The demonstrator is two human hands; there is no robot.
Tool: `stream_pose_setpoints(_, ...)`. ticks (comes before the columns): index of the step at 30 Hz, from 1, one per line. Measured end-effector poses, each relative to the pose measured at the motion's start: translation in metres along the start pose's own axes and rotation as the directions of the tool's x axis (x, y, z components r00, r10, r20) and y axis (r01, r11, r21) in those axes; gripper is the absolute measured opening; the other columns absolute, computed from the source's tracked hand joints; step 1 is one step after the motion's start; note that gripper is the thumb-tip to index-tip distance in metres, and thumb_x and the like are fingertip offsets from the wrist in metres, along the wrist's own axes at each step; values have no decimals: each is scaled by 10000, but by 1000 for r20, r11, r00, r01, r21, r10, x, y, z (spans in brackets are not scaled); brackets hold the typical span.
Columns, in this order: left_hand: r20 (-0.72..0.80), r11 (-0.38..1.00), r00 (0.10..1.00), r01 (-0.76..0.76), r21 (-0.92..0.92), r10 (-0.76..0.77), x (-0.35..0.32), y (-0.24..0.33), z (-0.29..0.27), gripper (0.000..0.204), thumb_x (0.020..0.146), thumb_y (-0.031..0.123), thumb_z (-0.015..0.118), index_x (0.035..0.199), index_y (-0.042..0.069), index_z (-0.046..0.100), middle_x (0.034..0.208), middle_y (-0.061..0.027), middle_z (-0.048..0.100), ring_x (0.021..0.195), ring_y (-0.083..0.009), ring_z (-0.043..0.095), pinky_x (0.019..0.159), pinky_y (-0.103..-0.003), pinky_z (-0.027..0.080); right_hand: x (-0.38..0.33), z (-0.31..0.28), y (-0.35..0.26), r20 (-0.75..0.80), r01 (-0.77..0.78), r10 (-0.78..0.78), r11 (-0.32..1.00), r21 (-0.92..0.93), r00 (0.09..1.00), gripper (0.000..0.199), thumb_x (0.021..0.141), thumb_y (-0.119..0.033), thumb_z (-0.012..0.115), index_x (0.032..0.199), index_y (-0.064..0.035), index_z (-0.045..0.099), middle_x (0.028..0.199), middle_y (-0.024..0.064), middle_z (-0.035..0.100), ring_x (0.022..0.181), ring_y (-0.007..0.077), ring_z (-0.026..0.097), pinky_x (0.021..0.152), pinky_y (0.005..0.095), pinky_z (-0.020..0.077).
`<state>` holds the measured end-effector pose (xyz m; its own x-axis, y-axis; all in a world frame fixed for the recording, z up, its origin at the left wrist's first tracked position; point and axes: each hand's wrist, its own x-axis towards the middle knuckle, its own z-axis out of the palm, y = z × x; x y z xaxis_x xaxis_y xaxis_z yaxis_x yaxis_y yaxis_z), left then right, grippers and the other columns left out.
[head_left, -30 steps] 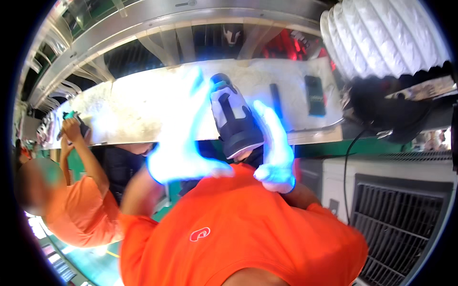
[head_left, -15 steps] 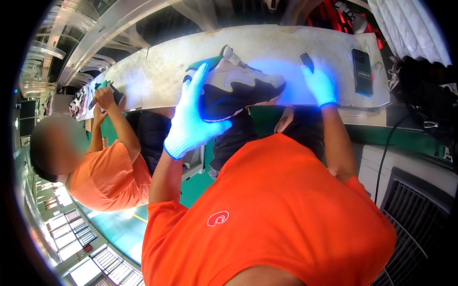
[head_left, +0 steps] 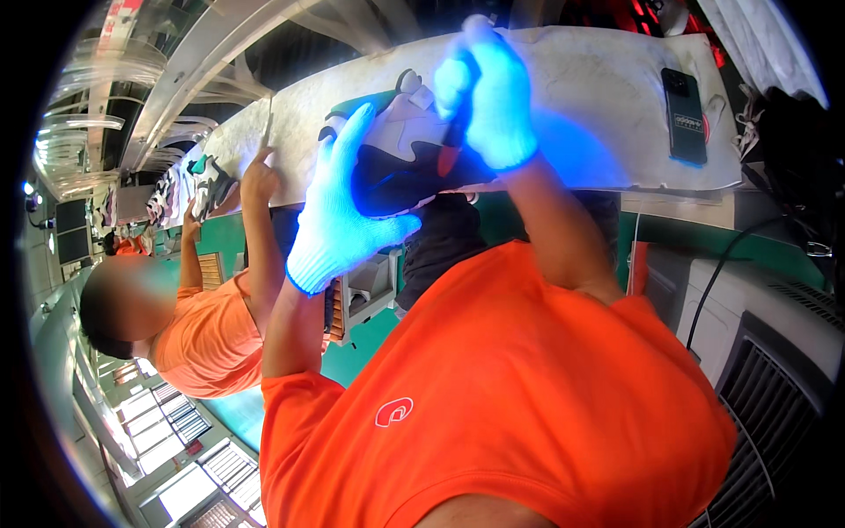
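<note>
A grey, white and black sneaker with a chunky sole and a green lining lies on its side on the table. My left hand, in a white knitted glove lit blue, holds it at the heel, fingers along the upper and thumb by the sole. Over the toe end is my gloved right hand, its fingers closed around a dark tool. A reddish end of that tool shows against the shoe's front. The tool's kind is hard to make out, and the hand hides the toe.
A long pale table runs across. A black phone lies on its right end, near dark bags. To the left, a co-worker in orange handles another shoe and a thin tool. A grey fan unit stands at right.
My right hand has come left and up from the table onto the sneaker's front, bringing the dark tool. My left hand keeps its hold. The co-worker has raised one hand with a thin tool.
</note>
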<state>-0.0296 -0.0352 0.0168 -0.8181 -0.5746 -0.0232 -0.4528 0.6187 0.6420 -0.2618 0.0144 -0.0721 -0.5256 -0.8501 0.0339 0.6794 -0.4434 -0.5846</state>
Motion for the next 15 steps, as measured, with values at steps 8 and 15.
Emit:
stream_pose_setpoints(8,-30,965,995,-80,249,90,1,30,8,1263,617,105,999,1737,101,415,1574,-207,525,1481,-397,552,1228,-493,493,1,34,-4,130,-12,-101,743,669,986,575,1193,-532,498,859,-100,680,667,102,658,515,296,622,529,420,555)
stream_pose_setpoints(15,-7,974,1000,-26,225,28,1,39,6,1293,610,168,1021,1744,96,403,1572,-212,522,1484,-394,548,1233,-494,481,-4,37,-20,131,114,-129,987,117,983,628,1232,-530,398,826,-110,627,602,60,588,442,177,543,432,323,459)
